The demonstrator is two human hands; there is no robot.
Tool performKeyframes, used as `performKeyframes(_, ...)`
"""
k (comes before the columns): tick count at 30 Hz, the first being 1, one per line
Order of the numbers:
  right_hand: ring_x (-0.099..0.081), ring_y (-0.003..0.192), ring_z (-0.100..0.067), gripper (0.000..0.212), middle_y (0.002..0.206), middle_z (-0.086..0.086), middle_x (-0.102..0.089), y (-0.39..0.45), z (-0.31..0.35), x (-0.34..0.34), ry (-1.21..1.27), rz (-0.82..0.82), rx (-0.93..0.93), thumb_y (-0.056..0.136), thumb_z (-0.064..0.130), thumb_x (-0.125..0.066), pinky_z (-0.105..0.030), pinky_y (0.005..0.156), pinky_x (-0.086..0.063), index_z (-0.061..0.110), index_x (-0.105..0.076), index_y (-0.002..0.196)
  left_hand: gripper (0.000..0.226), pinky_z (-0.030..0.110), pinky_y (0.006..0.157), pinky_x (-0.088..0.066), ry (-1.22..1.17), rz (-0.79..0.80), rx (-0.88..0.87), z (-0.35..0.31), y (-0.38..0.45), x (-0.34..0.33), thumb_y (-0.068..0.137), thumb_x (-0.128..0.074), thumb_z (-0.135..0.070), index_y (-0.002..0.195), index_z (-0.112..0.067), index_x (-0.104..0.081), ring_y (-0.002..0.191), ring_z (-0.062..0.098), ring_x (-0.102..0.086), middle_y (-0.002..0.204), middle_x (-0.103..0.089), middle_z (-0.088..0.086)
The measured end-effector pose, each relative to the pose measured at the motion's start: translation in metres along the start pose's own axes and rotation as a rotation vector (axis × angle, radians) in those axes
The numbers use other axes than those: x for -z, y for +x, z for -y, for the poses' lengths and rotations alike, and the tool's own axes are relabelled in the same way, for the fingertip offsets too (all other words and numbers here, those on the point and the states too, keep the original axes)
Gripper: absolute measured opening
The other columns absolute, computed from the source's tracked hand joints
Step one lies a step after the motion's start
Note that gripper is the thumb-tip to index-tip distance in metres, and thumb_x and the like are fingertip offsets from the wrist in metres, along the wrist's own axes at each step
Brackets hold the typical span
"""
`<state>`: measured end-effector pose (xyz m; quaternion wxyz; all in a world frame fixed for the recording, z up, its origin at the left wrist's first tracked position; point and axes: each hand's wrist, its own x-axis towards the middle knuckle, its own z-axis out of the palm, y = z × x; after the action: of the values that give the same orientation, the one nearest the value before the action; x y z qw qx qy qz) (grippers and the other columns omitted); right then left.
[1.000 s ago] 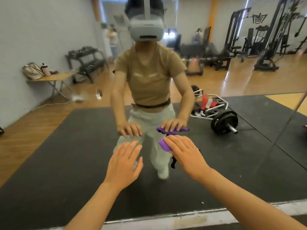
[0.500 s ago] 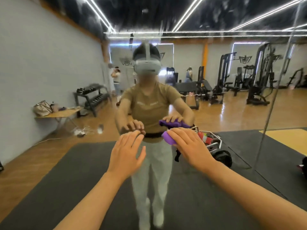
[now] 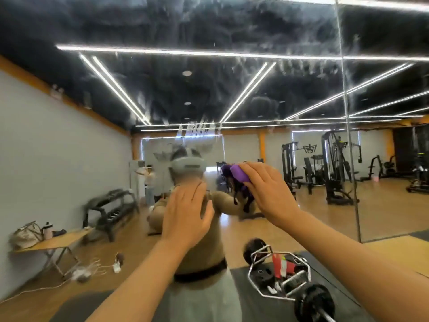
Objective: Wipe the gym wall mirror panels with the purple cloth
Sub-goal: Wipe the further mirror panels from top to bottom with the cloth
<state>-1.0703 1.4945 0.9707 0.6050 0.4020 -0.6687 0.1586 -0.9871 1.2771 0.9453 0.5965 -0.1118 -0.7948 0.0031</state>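
Observation:
The wall mirror panel (image 3: 232,94) fills the view, with smears and streaks across its upper part. My right hand (image 3: 267,189) presses the bunched purple cloth (image 3: 239,174) flat against the glass at about head height, fingers spread over it. Only the cloth's left end shows past my fingers; the rest is hidden under my palm. My left hand (image 3: 188,212) is raised beside it with straight fingers, close to or touching the glass, and holds nothing. My own reflection stands behind both hands.
A vertical seam (image 3: 348,135) divides this panel from the one on the right. The reflection shows a hex barbell with plates (image 3: 278,273), a folding table with a bag (image 3: 51,242), a dumbbell rack (image 3: 111,210), weight machines (image 3: 334,168) and a person at the back left.
Both hands have moved up the mirror from waist level to head height, the right one sliding the purple cloth upward. My view has tilted up, bringing the reflected ceiling into sight.

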Motion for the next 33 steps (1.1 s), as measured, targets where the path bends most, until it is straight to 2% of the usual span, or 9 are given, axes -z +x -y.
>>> performKeyframes(2,-0.048,0.117,-0.023,0.043,0.132,-0.012,-0.060,0.023,-0.012,0.009,-0.016,-0.011,-0.007,0.101,0.027,-0.041,-0.036,0.100,-0.036,0.010,-0.049,0.139,0.040,0.036,0.105,-0.036,0.018,-0.027,0.010,-0.001,0.023,0.002,0.086,-0.071,-0.023,0.123,-0.009,-0.064,0.118,0.021,-0.053,0.124,-0.064,0.008)
performKeyframes(10,-0.050,0.120,-0.025,0.047,0.130,-0.012,-0.063,0.109,-0.065,0.034,-0.158,-0.175,0.010,0.100,0.033,-0.041,-0.033,0.106,-0.033,0.007,-0.056,0.136,0.053,0.042,0.107,-0.038,-0.047,-0.107,0.093,-0.012,0.100,-0.005,0.083,-0.078,-0.017,0.131,-0.016,-0.054,0.126,0.030,-0.056,0.133,-0.059,0.008)
performKeyframes(14,-0.062,0.114,-0.034,0.047,0.128,-0.013,-0.064,0.128,-0.091,0.032,-0.188,-0.191,-0.011,0.097,0.032,-0.039,-0.046,0.099,-0.049,0.009,-0.053,0.135,0.055,0.044,0.121,-0.022,-0.025,-0.094,0.161,-0.022,0.131,-0.010,0.095,-0.067,-0.023,0.145,-0.013,-0.049,0.147,0.028,-0.034,0.155,-0.043,0.008)
performKeyframes(19,-0.057,0.123,-0.031,0.049,0.137,-0.011,-0.060,0.129,-0.120,0.013,-0.099,-0.197,-0.050,0.100,0.032,-0.038,-0.047,0.106,-0.047,0.009,-0.051,0.141,0.061,0.036,0.123,0.000,0.000,-0.128,0.153,-0.033,0.167,-0.031,0.103,-0.052,-0.035,0.158,-0.021,-0.029,0.155,0.021,-0.010,0.167,-0.018,0.001)
performKeyframes(21,-0.049,0.133,-0.027,0.051,0.145,-0.009,-0.055,0.123,-0.125,0.000,-0.056,-0.186,-0.018,0.101,0.031,-0.038,-0.043,0.114,-0.041,0.010,-0.046,0.147,0.059,0.039,0.124,-0.004,0.053,-0.130,0.166,-0.031,0.175,-0.046,0.104,-0.041,-0.042,0.158,-0.021,-0.028,0.155,0.023,-0.012,0.167,-0.019,0.003)
performKeyframes(24,-0.018,0.152,-0.009,0.055,0.162,0.003,-0.031,0.116,-0.125,-0.014,0.077,-0.160,-0.056,0.105,0.040,-0.030,-0.035,0.126,-0.013,0.021,-0.028,0.157,0.062,0.048,0.124,-0.021,0.135,-0.183,0.132,-0.024,0.176,-0.064,0.101,-0.029,-0.047,0.156,-0.018,-0.030,0.152,0.027,-0.024,0.164,-0.030,0.008)
performKeyframes(26,-0.004,0.154,-0.003,0.056,0.165,0.009,-0.018,0.114,-0.123,-0.020,0.093,-0.159,-0.061,0.106,0.047,-0.028,-0.027,0.126,0.000,0.030,-0.019,0.158,0.063,0.046,0.121,-0.017,0.183,-0.222,0.101,-0.018,0.175,-0.073,0.101,-0.030,-0.047,0.157,-0.019,-0.025,0.152,0.026,-0.023,0.164,-0.029,0.007)
performKeyframes(28,-0.008,0.155,-0.009,0.056,0.166,0.007,-0.017,0.116,-0.121,-0.024,0.046,-0.175,-0.047,0.107,0.048,-0.027,-0.028,0.126,0.002,0.030,-0.017,0.159,0.064,0.043,0.121,-0.014,0.203,-0.261,0.086,-0.014,0.175,-0.076,0.101,-0.032,-0.046,0.158,-0.020,-0.023,0.154,0.023,-0.018,0.165,-0.026,0.005)
performKeyframes(33,-0.022,0.151,-0.021,0.051,0.161,-0.005,-0.035,0.139,-0.121,-0.024,-0.041,-0.207,0.010,0.107,0.036,-0.028,-0.031,0.125,-0.004,0.025,-0.029,0.157,0.065,0.039,0.123,-0.007,0.213,-0.292,0.071,-0.014,0.174,-0.075,0.102,-0.029,-0.046,0.160,-0.019,-0.020,0.155,0.017,-0.009,0.168,-0.018,0.004)
